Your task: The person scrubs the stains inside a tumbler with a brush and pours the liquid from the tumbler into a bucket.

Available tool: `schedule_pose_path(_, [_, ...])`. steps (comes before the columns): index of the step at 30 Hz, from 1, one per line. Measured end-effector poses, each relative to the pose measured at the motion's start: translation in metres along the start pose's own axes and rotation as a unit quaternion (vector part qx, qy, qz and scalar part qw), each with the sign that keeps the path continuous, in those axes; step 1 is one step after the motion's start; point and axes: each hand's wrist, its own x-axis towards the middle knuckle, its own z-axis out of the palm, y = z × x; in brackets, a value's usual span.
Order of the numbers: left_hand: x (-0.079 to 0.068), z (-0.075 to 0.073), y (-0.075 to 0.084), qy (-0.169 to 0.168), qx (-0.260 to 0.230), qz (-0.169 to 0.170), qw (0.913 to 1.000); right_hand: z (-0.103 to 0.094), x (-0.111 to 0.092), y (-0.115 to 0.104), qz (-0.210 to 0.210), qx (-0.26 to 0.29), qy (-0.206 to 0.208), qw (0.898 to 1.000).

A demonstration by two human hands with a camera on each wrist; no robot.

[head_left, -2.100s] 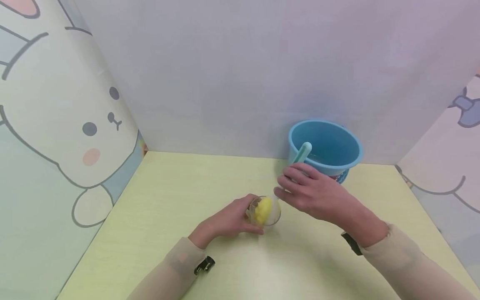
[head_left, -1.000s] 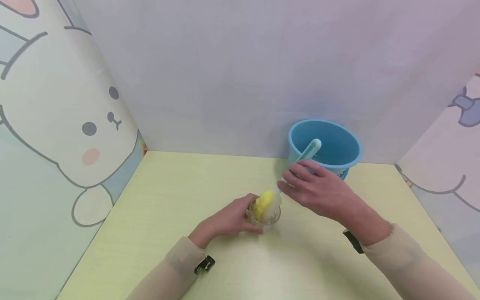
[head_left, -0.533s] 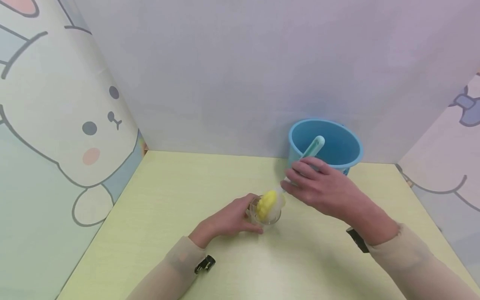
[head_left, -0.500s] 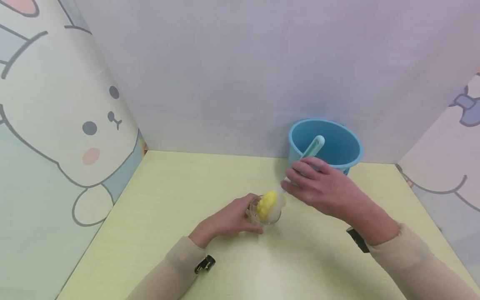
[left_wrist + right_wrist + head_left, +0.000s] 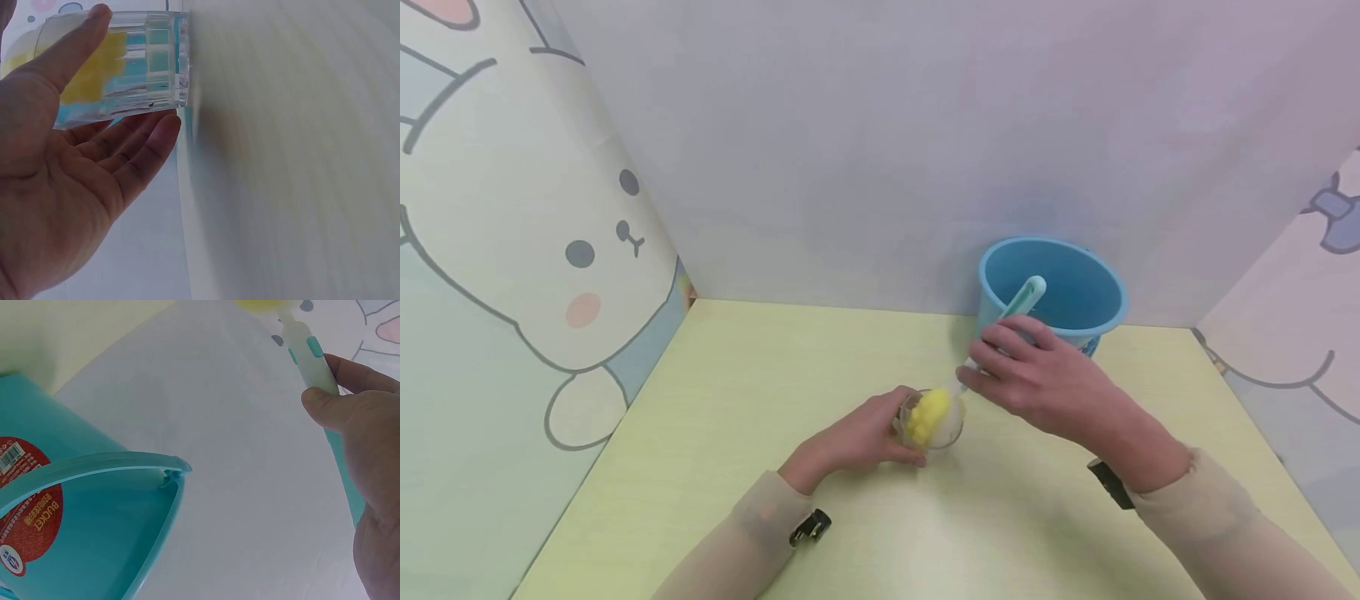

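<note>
My left hand (image 5: pixel 872 435) holds a clear drinking glass (image 5: pixel 164 65) on the table, thumb over one side and fingers along the other. My right hand (image 5: pixel 1037 367) pinches a cup brush by its pale green and white handle (image 5: pixel 1027 296), thumb on the white part (image 5: pixel 315 372) in the right wrist view. Its yellow and white sponge head (image 5: pixel 931 414) sits tilted in the mouth of the glass, partly below the rim. In the left wrist view the yellow sponge (image 5: pixel 94 78) shows through the glass wall, above the glass's thick ridged base.
A blue bucket (image 5: pixel 1052 287) stands at the back right of the pale yellow table (image 5: pixel 790 358), just behind my right hand. Its side bears a red label (image 5: pixel 39 534). A grey-white wall (image 5: pixel 820 167) rises behind, with rabbit-patterned panels (image 5: pixel 535 217) on both sides.
The brush has been lifted partly out of the glass, then lowered a little into it again, its handle shifting right and slightly back. The left hand and the glass have stayed in place.
</note>
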Motion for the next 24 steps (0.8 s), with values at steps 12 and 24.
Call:
schedule_pose_path(12, [0.001, 0.001, 0.000, 0.002, -0.006, -0.009, 0.9999, 0.007, 0.000, -0.003, 0.035, 0.007, 0.020, 0.999])
schedule_pose_path(24, [-0.001, 0.001, 0.002, 0.006, -0.009, -0.014, 0.9999, 0.012, -0.005, -0.001, 0.054, 0.007, 0.011, 0.998])
